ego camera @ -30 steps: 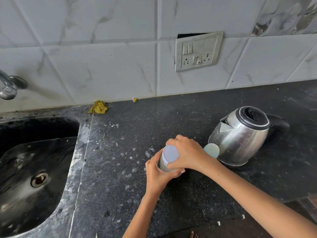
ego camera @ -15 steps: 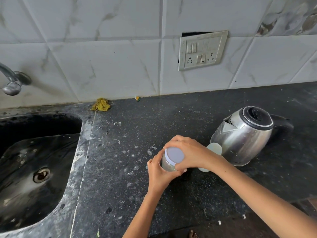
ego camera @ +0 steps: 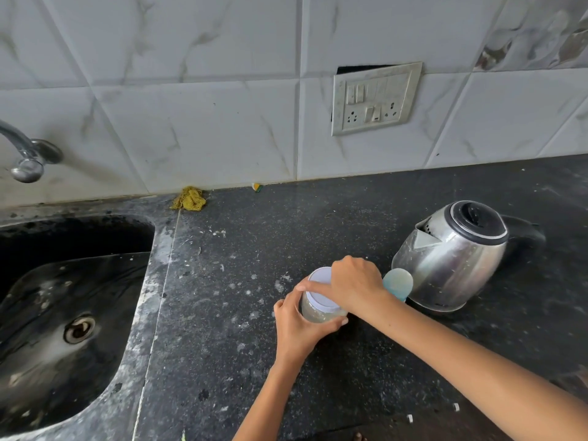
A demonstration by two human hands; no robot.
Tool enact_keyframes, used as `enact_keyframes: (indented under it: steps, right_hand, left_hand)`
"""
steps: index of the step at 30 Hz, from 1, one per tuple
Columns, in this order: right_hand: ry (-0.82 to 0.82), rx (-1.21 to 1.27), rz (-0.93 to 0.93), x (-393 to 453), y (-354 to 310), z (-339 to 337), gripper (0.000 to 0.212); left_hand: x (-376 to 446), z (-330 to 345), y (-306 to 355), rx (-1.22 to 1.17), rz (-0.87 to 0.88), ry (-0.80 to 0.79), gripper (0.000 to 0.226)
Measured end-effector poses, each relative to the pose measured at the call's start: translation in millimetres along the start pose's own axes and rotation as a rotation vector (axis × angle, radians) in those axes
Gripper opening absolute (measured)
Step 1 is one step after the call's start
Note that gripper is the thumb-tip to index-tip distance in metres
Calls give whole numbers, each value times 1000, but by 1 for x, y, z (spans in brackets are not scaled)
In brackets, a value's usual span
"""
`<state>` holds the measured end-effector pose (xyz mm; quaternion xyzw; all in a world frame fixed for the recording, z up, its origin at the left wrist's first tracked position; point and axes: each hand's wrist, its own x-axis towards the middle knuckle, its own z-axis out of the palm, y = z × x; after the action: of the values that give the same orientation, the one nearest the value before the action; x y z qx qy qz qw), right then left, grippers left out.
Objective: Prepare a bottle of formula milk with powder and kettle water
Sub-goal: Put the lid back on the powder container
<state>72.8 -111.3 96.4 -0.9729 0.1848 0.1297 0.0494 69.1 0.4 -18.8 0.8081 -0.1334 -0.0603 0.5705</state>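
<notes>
The left hand (ego camera: 297, 326) wraps the jar (ego camera: 318, 308) on the dark surface (ego camera: 254, 361); the right hand (ego camera: 354, 286) clamps its white lid (ego camera: 319, 281). The kettle (ego camera: 451, 256) stands at two o'clock.

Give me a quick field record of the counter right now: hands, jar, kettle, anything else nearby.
left hand: wrapped around the body of the jar, holding it
right hand: on top, gripping the white lid
jar: clear, upright on the counter, pale contents; what they are cannot be told
white lid: on the jar
kettle: steel, lid closed, on the counter right of the jar
pale blue round object: between right hand and kettle, partly hidden
sink: far left, apart from the jar
</notes>
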Motion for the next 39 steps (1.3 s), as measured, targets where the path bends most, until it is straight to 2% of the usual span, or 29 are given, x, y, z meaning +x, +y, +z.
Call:
enact_keyframes:
  steps: [2, 4, 6, 8, 11, 13, 14, 16, 17, 18, 19, 20, 21, 22, 24, 26, 27, 29, 30, 34, 37, 39]
  right_hand:
    - [-34, -42, -11, -4, 9, -10, 89]
    - [-68, -71, -156, -7, 19, -14, 79]
    - [-189, -60, -368, -10, 26, -13, 89]
    - [-224, -66, -427, -11, 27, -8, 93]
    - [-60, -8, -285, -10, 21, -19, 55]
    - [-34, 56, -170, -11, 22, -29, 65]
    - [-18, 37, -172, -9, 24, -30, 67]
    - [3, -22, -269, -8, 29, -27, 55]
    - [-59, -51, -332, -9, 30, -23, 59]
    - [-128, -63, -389, -9, 30, -18, 78]
    - [-171, -50, -407, -8, 30, -12, 87]
    - [-147, -47, -379, -6, 31, -9, 79]
    - [-102, -19, -335, -6, 30, -12, 61]
    - [-63, 25, -239, -4, 30, -16, 57]
    - [7, 90, -138, -5, 33, -22, 70]
    - [69, 22, -252, -5, 36, -19, 59]
    - [9, -32, -343, -8, 36, -17, 55]
    - [-159, -36, -483, -8, 36, -8, 82]
    - [-166, -20, -487, -7, 35, -5, 85]
    - [47, -34, -373, -5, 22, -3, 70]
    - [97, -28, -260, -9, 7, 0, 50]
    - [115, -25, -207, -7, 3, 5, 51]
  left_hand:
    - [1, 1, -3, -2, 4, -4, 78]
    - [2, 3, -7, -2, 19, 2, 85]
    - [2, 3, -9, 3, 32, 0, 90]
    - [2, 2, -6, 7, 37, 1, 90]
    - [1, 0, -1, 11, 45, 11, 85]
    - [0, -2, 2, 13, 43, 3, 83]
    - [0, -3, 2, 16, 44, -3, 82]
    - [0, -3, 3, 19, 44, -14, 83]
    - [0, -3, 4, 21, 46, -15, 83]
    - [0, -3, 4, 25, 49, -15, 83]
    - [0, -4, 6, 28, 54, -14, 82]
    - [0, -4, 6, 29, 56, -12, 82]
    - [-1, -4, 6, 24, 53, -12, 82]
    - [-1, -5, 6, 18, 50, -13, 82]
    - [-1, -6, 6, 12, 59, -19, 81]
    - [0, -4, 2, 14, 57, -16, 82]
    - [0, -3, -1, 10, 51, -12, 83]
    - [-1, -1, -5, 7, 30, -2, 84]
    - [-1, -1, -6, 7, 25, 0, 86]
    - [-1, -2, 0, 5, 37, -8, 86]
    - [-2, -2, 0, 32, 52, -5, 86]
    - [0, -2, -1, 34, 40, -10, 87]
